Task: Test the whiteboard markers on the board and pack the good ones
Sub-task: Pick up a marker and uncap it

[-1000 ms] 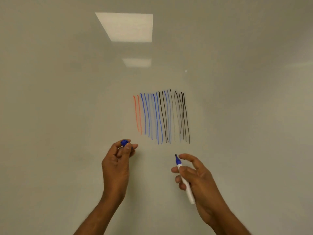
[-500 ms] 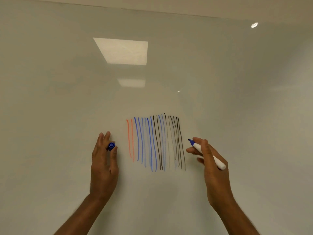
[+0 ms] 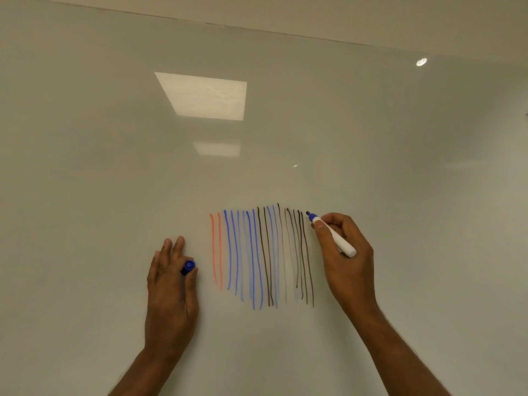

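Note:
A glossy whiteboard [image 3: 114, 167] fills the view. Several vertical test strokes [image 3: 261, 255] in orange, blue and black cross its middle. My right hand [image 3: 345, 258] grips an uncapped white marker with a blue tip [image 3: 333, 234]; the tip sits at the board right beside the top of the rightmost black stroke. My left hand [image 3: 170, 292] rests against the board left of the strokes, with the blue cap [image 3: 187, 266] pinched between thumb and forefinger while the other fingers lie straight.
Ceiling light panels reflect in the whiteboard [image 3: 204, 95] above the strokes. The board's top edge [image 3: 285, 32] runs across the upper part of the view, with wall above it.
My right hand has risen and brought the marker tip to the top right of the strokes. My left hand with the cap stays left of the strokes. The camera has tilted up.

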The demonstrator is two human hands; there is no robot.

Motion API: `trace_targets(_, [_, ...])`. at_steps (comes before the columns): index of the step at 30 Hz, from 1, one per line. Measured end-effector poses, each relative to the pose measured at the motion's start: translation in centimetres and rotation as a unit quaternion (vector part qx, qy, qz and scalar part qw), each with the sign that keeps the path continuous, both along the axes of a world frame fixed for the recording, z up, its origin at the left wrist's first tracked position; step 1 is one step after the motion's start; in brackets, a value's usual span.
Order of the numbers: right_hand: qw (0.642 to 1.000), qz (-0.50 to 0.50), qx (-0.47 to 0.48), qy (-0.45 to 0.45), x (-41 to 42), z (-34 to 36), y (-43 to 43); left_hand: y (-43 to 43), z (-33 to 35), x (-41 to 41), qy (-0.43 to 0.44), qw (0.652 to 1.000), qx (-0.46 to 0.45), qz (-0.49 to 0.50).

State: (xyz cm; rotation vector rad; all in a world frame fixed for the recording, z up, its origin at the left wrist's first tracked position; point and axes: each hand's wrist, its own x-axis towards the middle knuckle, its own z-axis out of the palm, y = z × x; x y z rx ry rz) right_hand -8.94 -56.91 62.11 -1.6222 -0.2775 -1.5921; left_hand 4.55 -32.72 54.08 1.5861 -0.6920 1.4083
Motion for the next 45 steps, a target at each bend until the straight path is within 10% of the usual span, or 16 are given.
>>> trace_targets(18, [0.997, -0.069, -0.026, 0.025, -0.4, -13.7, -3.1, 0.1, 0.0, 0.4, 0.014, 1.0, 0.016, 0.008])
trace_targets(32, [0.993, -0.102, -0.06, -0.015, 1.2, -3.4, -1.2, 0.0, 0.1, 0.2, -0.018, 1.0, 0.013, 0.012])
trace_targets(45, [0.987, -0.134, -0.084, 0.034, -0.8, -14.1, -3.2, 0.3, -0.1, -0.3, 0.028, 0.999, 0.0, -0.04])
